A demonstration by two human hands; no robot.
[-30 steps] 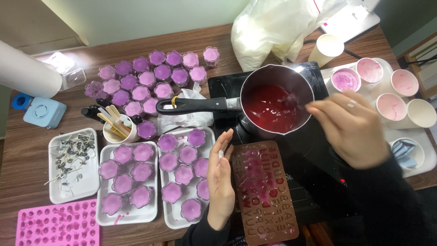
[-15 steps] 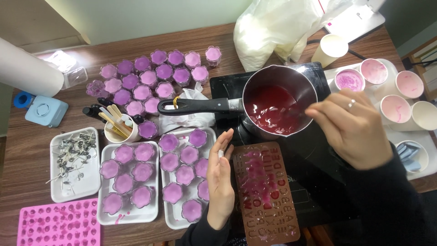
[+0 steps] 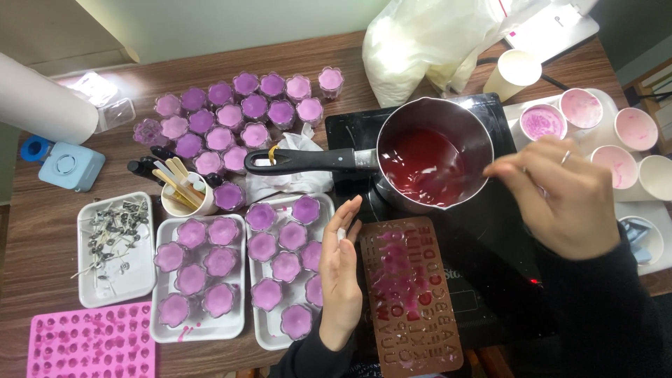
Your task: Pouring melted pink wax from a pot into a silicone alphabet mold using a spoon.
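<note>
A steel saucepan (image 3: 435,106) of dark red liquid (image 3: 420,164) stands on a black hob (image 3: 490,241), its black handle (image 3: 301,161) pointing left. My right hand (image 3: 560,203) hovers at the pan's right rim, fingers pinched on a thin stirring stick that dips into the liquid and is blurred. My left hand (image 3: 341,280) is open and flat, resting on its edge on the table. It lies between a brown letter mould (image 3: 413,301) with red-filled cavities and a white tray (image 3: 260,336) of purple flower-shaped candles.
More purple candles (image 3: 238,115) cluster behind, and a second tray (image 3: 155,297) holds others. Left are a tray of wicks (image 3: 115,245), a cup of wooden sticks (image 3: 182,196), a pink mould (image 3: 91,343). Stained paper cups (image 3: 630,154) sit right, a white bag (image 3: 427,42) behind.
My right hand has shifted slightly right along the pan's rim while the stick moves through the red liquid. My left hand has stayed in place.
</note>
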